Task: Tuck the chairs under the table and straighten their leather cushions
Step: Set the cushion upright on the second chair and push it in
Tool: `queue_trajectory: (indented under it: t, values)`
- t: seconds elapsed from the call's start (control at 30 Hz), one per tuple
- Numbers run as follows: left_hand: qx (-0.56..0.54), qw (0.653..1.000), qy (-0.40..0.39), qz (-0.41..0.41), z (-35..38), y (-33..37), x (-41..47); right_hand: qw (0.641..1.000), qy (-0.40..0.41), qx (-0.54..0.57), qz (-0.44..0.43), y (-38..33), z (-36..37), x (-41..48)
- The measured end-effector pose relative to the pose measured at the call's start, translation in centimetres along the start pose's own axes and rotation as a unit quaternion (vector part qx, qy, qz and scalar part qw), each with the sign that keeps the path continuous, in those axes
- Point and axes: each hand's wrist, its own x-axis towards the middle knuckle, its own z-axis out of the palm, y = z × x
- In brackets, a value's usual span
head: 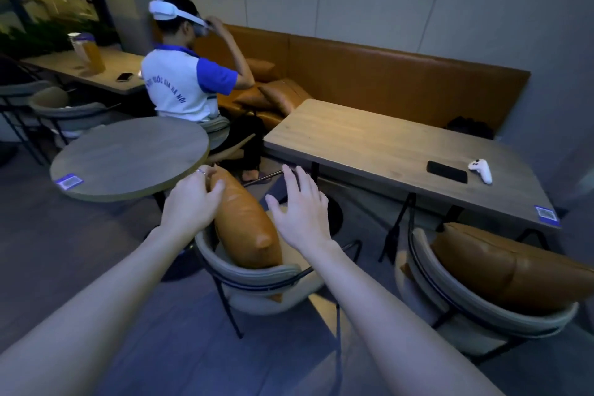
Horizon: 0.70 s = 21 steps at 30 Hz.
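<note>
A tan leather cushion (247,225) stands on edge in a grey round-backed chair (257,280) just in front of me, left of the rectangular wooden table (369,145). My left hand (191,202) grips the cushion's far top corner. My right hand (300,209) hovers open over the seat to the right of the cushion, fingers spread, touching nothing. A second grey chair (482,309) with its own tan cushion (514,267) lying against the backrest stands at the right, partly under the table's near edge.
A round table (128,157) stands left of the near chair. A seated person (189,80) wearing a headset sits beyond it. A tan bench (385,74) runs behind the table. A phone (446,171) and white controller (481,170) lie on the table.
</note>
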Motion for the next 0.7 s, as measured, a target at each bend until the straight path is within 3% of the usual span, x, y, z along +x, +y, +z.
queue_trajectory:
  t: [0.33, 0.7]
  values:
    - [0.025, 0.990, -0.117, -0.079, 7.5, -6.9, 12.3, 0.963, -0.061, 0.160, 0.207, 1.4, 13.9, 8.5]
    - [0.069, 0.972, -0.208, -0.089, 14.6, -16.5, 22.5, 0.913, -0.028, 0.165, 0.373, 3.7, 22.0, 11.8]
